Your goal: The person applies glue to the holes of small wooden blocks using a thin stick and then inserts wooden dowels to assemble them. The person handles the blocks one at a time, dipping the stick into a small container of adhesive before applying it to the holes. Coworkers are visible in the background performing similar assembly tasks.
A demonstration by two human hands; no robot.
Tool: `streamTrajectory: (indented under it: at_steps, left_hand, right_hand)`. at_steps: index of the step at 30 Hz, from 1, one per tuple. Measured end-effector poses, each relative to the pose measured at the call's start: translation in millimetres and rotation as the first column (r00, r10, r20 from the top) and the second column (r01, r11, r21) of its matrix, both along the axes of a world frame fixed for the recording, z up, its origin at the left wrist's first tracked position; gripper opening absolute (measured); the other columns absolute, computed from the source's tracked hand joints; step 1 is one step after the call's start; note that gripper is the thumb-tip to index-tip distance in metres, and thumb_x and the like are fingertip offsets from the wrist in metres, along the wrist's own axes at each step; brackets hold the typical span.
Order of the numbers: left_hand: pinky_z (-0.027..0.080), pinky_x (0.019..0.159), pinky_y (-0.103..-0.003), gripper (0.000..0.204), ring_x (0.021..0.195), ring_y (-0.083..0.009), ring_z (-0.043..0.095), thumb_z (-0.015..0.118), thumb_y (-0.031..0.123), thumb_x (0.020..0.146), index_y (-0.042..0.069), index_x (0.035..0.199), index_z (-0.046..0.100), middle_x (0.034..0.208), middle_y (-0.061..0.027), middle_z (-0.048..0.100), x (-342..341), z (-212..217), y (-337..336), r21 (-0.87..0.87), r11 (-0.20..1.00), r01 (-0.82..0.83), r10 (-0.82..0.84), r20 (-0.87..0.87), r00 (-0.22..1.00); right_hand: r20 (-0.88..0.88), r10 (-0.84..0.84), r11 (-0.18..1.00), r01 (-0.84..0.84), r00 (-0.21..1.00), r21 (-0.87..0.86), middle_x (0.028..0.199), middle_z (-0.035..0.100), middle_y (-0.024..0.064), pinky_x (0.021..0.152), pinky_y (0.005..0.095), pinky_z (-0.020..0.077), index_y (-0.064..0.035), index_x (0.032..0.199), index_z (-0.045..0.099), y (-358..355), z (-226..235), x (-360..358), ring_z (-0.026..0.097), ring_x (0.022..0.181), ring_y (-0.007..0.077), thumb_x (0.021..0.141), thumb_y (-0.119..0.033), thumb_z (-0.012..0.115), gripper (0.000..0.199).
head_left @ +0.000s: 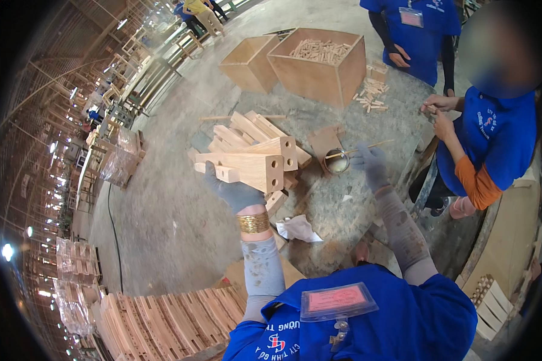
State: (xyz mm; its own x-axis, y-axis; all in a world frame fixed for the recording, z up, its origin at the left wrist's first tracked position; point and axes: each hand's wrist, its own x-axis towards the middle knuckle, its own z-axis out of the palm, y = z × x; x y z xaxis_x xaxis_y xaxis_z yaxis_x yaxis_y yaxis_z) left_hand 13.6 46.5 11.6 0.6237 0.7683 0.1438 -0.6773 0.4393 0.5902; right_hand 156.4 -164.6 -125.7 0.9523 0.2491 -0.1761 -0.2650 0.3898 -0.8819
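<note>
My left hand [235, 191], in a grey glove, grips a pale wooden block [253, 169] with two round holes in its end. More cut wooden pieces [256, 129] lie piled just beyond and beneath it, some with holes too. Between my two hands stands a small round pot [337, 162] of whitish liquid. My gloved right hand [372, 167] is closed around a thin wooden stick [376, 144], whose far-left end lies over the pot. A crumpled white sheet [299, 230] rests on the floor to the right of my left wrist.
Beyond the pile stand a plywood box [313, 78] holding many dowels and another plywood box [262, 69]. Loose dowels [372, 96] lie beside them. Two people in blue [488, 132] are close on the right. Long wooden parts [162, 319] are stacked at lower left.
</note>
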Motion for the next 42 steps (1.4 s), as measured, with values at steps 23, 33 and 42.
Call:
streamTrajectory:
  at_steps: [23,33,42]
  left_hand:
    - [0.041,0.093,-0.041,0.047,0.108,-0.0244,0.050,0.046,0.045,0.086,0.016,0.122,0.046,0.117,-0.0059,0.051,37,9,-31,-0.119,0.979,0.168,-0.157,0.092,0.983]
    - [0.039,0.094,-0.046,0.060,0.110,-0.0277,0.046,0.052,0.044,0.081,0.011,0.129,0.036,0.121,-0.0108,0.044,51,12,-34,-0.099,0.990,0.098,-0.094,0.046,0.995]
    - [0.043,0.089,-0.046,0.053,0.104,-0.0281,0.049,0.052,0.045,0.081,0.010,0.120,0.042,0.111,-0.0109,0.049,72,7,-40,-0.132,0.966,0.223,-0.220,0.041,0.975]
  right_hand:
    - [0.921,0.108,0.989,0.052,0.375,-0.137,0.075,0.063,0.0059,0.052,0.0227,0.0469,-0.0002,0.084,0.059,-41,196,-85,0.060,0.061,0.0097,0.082,0.000,0.059,0.002]
    - [0.930,0.089,0.980,0.135,0.357,-0.145,0.072,0.064,0.0068,0.054,0.0236,0.0480,-0.0002,0.083,0.060,-52,196,-82,0.063,0.062,0.0117,0.082,-0.001,0.059,0.002]
    - [0.877,0.046,0.986,0.120,0.478,-0.117,0.076,0.065,0.0094,0.057,0.0237,0.0500,0.0045,0.086,0.059,-65,187,-76,0.063,0.067,0.0129,0.084,0.000,0.057,0.006]
